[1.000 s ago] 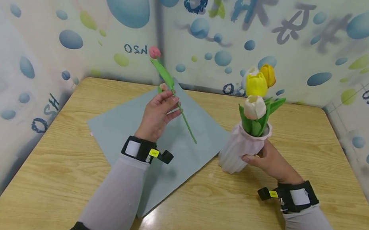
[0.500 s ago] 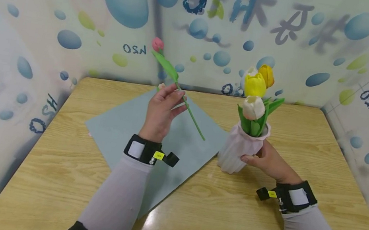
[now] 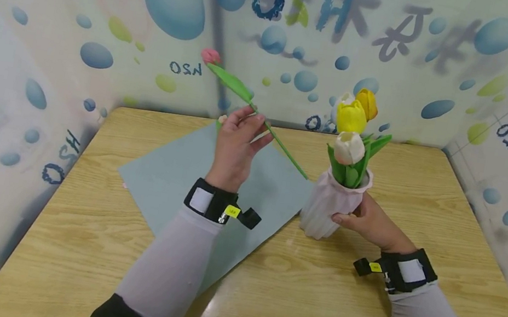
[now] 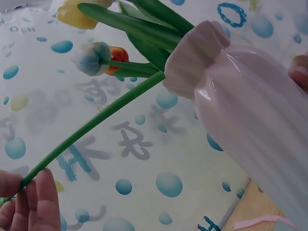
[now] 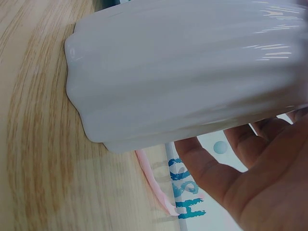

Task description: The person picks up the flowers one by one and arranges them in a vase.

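My left hand (image 3: 238,147) pinches the green stem of a pink tulip (image 3: 231,82) between thumb and fingers. The bloom points up and left, and the bare stem slants down toward the vase. In the head view the stem's tip is a little left of the pale pink, ribbed vase (image 3: 331,207); in the left wrist view it lines up with the rim (image 4: 185,62). White and yellow tulips (image 3: 353,116) with green leaves stand in the vase. Low on its right side, my right hand (image 3: 376,222) grips the vase, thumb in front; the other fingers are mostly hidden in the head view.
A grey-blue sheet (image 3: 180,185) lies on the wooden table (image 3: 73,229), under the left arm. Behind the left hand a small pale bloom (image 3: 222,119) partly shows. A pink ribbon-like strip (image 5: 154,183) shows beyond the vase. A bubble-patterned backdrop (image 3: 301,49) surrounds the table.
My left hand has moved right and slightly up, and the tulip has tilted flatter, bringing its stem tip closer to the vase. The right hand and vase have stayed put.
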`<action>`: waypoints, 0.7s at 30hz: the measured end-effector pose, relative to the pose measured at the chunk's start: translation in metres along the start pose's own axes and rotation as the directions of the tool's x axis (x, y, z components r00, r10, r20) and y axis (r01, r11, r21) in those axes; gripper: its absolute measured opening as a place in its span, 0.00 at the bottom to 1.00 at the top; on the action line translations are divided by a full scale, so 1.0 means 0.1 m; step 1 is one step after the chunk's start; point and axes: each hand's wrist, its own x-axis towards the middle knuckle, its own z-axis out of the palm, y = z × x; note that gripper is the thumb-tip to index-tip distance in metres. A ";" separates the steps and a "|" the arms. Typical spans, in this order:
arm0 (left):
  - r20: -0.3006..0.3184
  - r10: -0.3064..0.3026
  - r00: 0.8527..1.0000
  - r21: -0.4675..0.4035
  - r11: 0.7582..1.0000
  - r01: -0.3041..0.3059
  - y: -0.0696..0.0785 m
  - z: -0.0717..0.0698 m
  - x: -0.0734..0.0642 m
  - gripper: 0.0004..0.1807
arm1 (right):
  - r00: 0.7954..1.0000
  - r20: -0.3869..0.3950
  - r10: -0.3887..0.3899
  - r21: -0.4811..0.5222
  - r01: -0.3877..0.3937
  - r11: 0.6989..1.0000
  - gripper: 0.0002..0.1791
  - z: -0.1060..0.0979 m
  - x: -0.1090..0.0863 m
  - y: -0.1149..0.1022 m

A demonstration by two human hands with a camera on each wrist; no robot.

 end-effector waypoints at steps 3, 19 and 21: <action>0.004 0.002 1.000 -0.042 0.999 -0.002 0.01 0.07 0.00 0.07 | 1.000 0.001 0.002 -0.002 -0.002 1.000 0.40 0.00 0.00 0.00; 0.048 0.071 0.996 -0.036 0.997 -0.069 0.02 0.28 -0.06 0.08 | 1.000 -0.004 -0.025 0.011 0.025 1.000 0.40 0.00 -0.01 0.00; 0.059 0.090 0.994 -0.014 0.996 -0.089 0.03 0.30 -0.07 0.08 | 1.000 -0.005 -0.021 0.005 0.021 1.000 0.40 0.00 -0.01 0.00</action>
